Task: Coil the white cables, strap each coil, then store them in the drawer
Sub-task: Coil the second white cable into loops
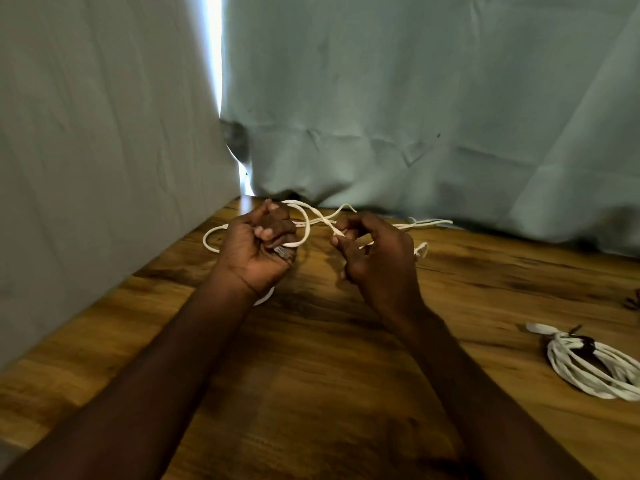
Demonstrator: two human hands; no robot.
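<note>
Above the table (311, 393), left hand (258, 249) grips looped white cable (304, 216); right hand (374, 251) pinches it.

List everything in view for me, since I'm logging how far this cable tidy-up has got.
loose cable: one, white, uncoiled on the table's far side, partly gathered in both hands
strapped coil: one, white with a dark strap, table's right edge
dark item: one, far right edge, cut off, unclear
table: one, brown wood grain
cloth backdrop: pale grey-green, behind the table
left hand: fingers curled round cable loops
right hand: pinches a strand
</note>
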